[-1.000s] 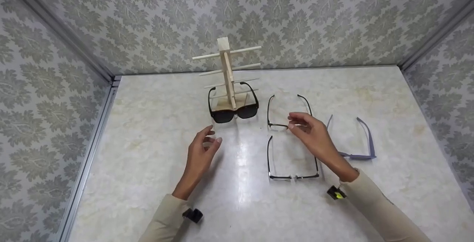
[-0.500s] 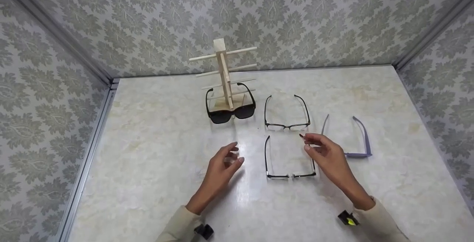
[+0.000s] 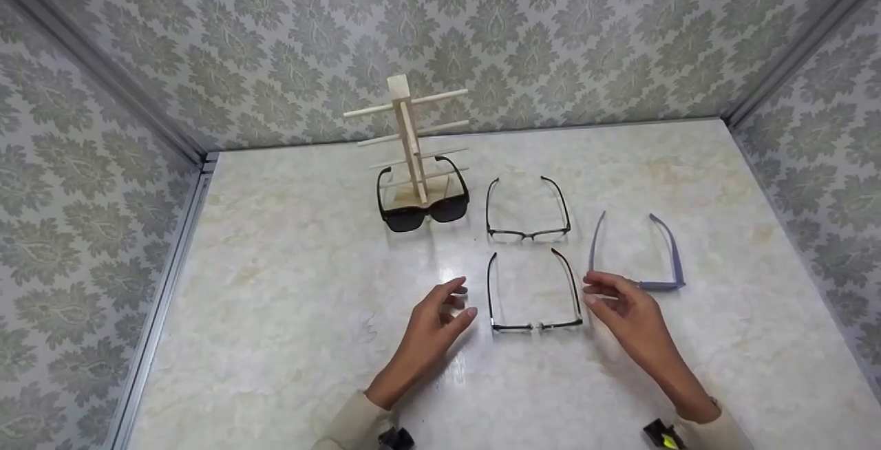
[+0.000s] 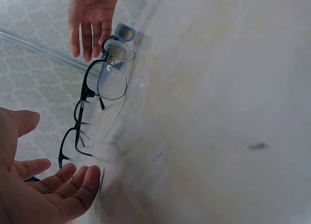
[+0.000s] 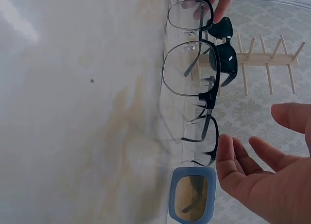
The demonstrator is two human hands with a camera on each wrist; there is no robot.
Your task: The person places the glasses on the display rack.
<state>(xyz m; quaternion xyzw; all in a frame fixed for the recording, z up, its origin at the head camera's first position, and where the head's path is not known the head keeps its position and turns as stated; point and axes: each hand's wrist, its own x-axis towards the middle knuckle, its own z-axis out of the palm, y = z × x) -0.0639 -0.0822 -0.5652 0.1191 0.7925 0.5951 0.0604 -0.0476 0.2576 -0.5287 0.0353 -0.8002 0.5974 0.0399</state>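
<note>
A pair of black browline glasses (image 3: 513, 328) lies with its arms spread on the tabletop, between the two hands. My left hand (image 3: 433, 319) hovers just left of it, fingers loosely bent and holding nothing. On the other side, my right hand (image 3: 630, 309) is also empty, its fingertips close to the right arm of those glasses; contact cannot be made out. Blue-framed glasses (image 3: 666, 286) sit partly behind the right hand, their tinted lens visible in the right wrist view. Farther back is another dark-rimmed pair of glasses (image 3: 548, 232).
A wooden display stand (image 3: 407, 133) with crosswise pegs rises at the back. Black sunglasses (image 3: 406, 219) hang on its lowest part, facing forward. Patterned wall panels (image 3: 440, 44) enclose the table (image 3: 275, 298) at the back and sides.
My right hand has left the rear dark-rimmed glasses and come back toward the front, right of the browline pair. The left hand has moved right and nearer, away from the sunglasses.
</note>
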